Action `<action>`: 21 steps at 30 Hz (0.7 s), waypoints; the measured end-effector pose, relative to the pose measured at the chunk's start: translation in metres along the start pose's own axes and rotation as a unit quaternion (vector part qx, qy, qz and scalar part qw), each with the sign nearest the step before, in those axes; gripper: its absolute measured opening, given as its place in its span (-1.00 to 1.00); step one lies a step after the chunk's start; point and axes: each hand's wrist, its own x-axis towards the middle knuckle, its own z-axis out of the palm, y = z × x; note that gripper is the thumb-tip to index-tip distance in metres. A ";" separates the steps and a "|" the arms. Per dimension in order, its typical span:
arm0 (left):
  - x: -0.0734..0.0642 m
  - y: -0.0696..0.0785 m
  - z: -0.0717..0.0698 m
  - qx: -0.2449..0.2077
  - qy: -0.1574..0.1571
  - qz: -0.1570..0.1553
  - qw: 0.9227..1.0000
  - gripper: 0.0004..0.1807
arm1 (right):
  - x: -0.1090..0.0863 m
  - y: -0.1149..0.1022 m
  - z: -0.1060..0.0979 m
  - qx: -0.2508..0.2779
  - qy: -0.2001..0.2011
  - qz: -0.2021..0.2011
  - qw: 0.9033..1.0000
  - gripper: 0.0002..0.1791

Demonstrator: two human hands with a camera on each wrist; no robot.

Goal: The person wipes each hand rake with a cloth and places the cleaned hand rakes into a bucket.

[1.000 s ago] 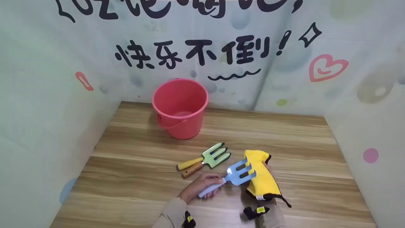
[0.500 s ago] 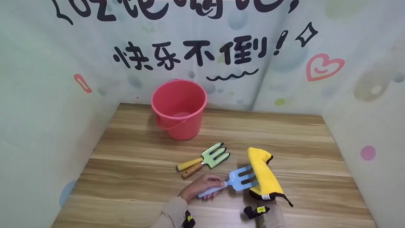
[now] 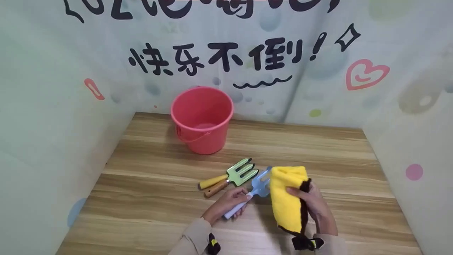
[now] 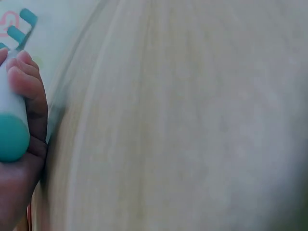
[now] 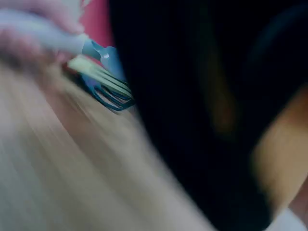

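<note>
My left hand grips the pale handle of a blue garden hand fork, fingers wrapped round it, its head pointing away and to the right. In the left wrist view the fingers curl about the handle. A yellow cloth with dark brown edging is held in my right hand, thumb on its front face. The cloth overlaps the right side of the fork's head in the head view, hiding some tines. Dark edging fills much of the blurred right wrist view.
A green-headed hand fork with a wooden handle lies left of the blue one, over another tool with a yellow handle. Behind them a red bucket stands near the printed back wall. Side walls flank the wooden table.
The right hand has turned, so its thumb and back now show, and the cloth has swung more upright. The blue fork has tilted, its head now pointing further up and away.
</note>
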 end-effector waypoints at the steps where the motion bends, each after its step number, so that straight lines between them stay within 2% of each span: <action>1: 0.000 0.000 0.000 0.004 0.002 -0.001 1.000 -0.66 | 0.001 -0.001 0.004 -0.032 -0.006 -0.014 0.999 -0.63; 3: 0.000 0.000 0.000 0.008 0.004 -0.002 1.000 -0.66 | 0.006 -0.003 0.021 -0.154 -0.017 -0.061 0.986 -0.56; 6: -0.001 0.000 -0.001 0.011 0.003 -0.002 1.000 -0.58 | 0.013 0.003 0.044 -0.281 -0.024 -0.135 0.950 -0.54; 8: -0.002 0.000 -0.001 0.009 0.000 -0.006 1.000 -0.51 | 0.017 0.010 0.055 -0.354 -0.006 -0.181 0.918 -0.59; 9: -0.002 0.000 -0.001 0.009 -0.001 -0.006 1.000 -0.49 | 0.018 0.013 0.060 -0.390 0.010 -0.204 0.898 -0.62; 12: -0.004 -0.001 -0.001 0.007 -0.002 -0.017 1.000 -0.47 | 0.020 0.023 0.068 -0.480 0.080 -0.274 0.830 -0.65; 13: -0.004 -0.001 -0.001 0.009 -0.001 -0.022 1.000 -0.47 | 0.021 0.026 0.069 -0.498 0.102 -0.292 0.810 -0.64; 15: -0.004 -0.001 -0.002 0.011 0.001 -0.030 0.999 -0.46 | 0.022 0.030 0.071 -0.518 0.140 -0.315 0.783 -0.62; 17: -0.004 0.000 -0.003 0.014 0.002 -0.035 0.999 -0.47 | 0.022 0.032 0.072 -0.526 0.170 -0.325 0.767 -0.60; 21: -0.003 0.000 -0.001 0.015 0.010 -0.033 0.999 -0.58 | 0.024 0.034 0.074 -0.533 0.207 -0.318 0.757 -0.59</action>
